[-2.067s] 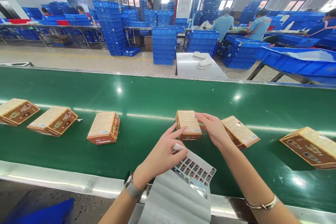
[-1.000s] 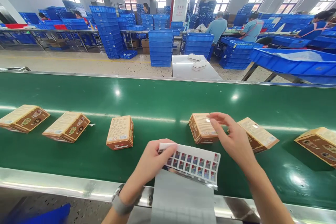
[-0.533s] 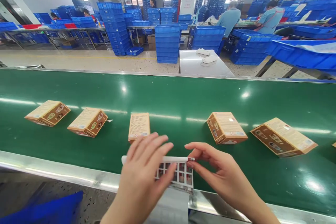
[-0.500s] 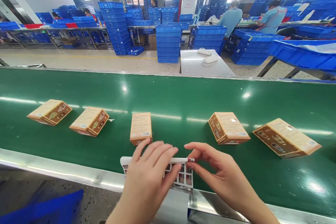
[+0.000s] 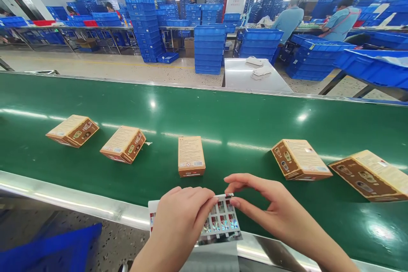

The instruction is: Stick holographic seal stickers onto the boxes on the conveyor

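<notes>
My left hand (image 5: 183,216) grips a sheet of shiny stickers (image 5: 223,221) over the near edge of the green belt, fingers folded across its top. The sheet has rows of small silvery and red labels in a white grid; its left part is mostly covered by the hand. At the sheet's upper right corner, my right hand (image 5: 264,204) pinches a small dark-red sticker (image 5: 228,196) between thumb and fingers. Just beyond my hands, a brown-and-cream carton (image 5: 191,157) lies on the belt.
The green conveyor belt (image 5: 121,97) runs across the view, with metal edging. More cartons lie left (image 5: 123,144) and right (image 5: 301,159). Behind are a metal table (image 5: 255,78), stacked blue crates (image 5: 209,49) and seated people. A blue crate (image 5: 47,248) is at lower left.
The cartons have shifted right along the belt. My left fingers have folded down over the sheet, which now tilts to show more labels. My right hand remains at its corner.
</notes>
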### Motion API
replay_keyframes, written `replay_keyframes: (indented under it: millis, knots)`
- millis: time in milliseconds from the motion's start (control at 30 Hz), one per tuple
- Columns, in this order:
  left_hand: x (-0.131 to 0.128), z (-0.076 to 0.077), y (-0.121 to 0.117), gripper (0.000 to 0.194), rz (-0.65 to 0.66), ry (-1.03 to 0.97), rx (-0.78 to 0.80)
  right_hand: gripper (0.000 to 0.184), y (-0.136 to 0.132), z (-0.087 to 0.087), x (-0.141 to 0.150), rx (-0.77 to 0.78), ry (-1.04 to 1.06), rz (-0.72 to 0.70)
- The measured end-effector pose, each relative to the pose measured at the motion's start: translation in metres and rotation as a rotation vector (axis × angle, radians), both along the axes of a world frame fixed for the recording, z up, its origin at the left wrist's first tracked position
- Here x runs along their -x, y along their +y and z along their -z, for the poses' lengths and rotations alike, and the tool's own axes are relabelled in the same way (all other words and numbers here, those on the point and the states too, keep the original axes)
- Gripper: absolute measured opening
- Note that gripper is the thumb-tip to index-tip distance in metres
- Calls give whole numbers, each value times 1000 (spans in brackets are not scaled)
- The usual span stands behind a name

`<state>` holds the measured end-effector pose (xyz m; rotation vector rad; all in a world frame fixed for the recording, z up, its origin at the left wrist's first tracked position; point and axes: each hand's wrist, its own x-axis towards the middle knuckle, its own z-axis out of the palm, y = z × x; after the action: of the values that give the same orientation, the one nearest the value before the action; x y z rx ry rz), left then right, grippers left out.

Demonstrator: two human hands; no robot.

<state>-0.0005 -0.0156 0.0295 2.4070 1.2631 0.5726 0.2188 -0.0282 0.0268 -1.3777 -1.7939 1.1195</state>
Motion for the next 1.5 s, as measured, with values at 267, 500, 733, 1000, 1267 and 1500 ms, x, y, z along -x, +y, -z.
replay_keyframes:
  millis: [267, 500, 733, 1000, 1267, 1500]
  knots:
    - [2, 1, 1, 18, 7, 32, -93, 9, 6, -6, 2, -411, -234, -141]
    - [3, -5, 1, 27, -43, 93, 123, 19, 4, 5, 6, -918, -486, -182]
    - [5, -2, 5, 28, -113, 108, 186, 12, 9, 14, 4, -740, -113, 20]
    - [-5, 21, 18, 25, 200, 145, -57, 34, 61, 55, 7, 150, 605, 650]
    - [-21, 31, 21, 19, 267, 143, 32, 37, 67, 57, -1, 209, 610, 721]
    - [-33, 29, 20, 18, 294, 109, 41, 36, 60, 56, -10, 114, 458, 755]
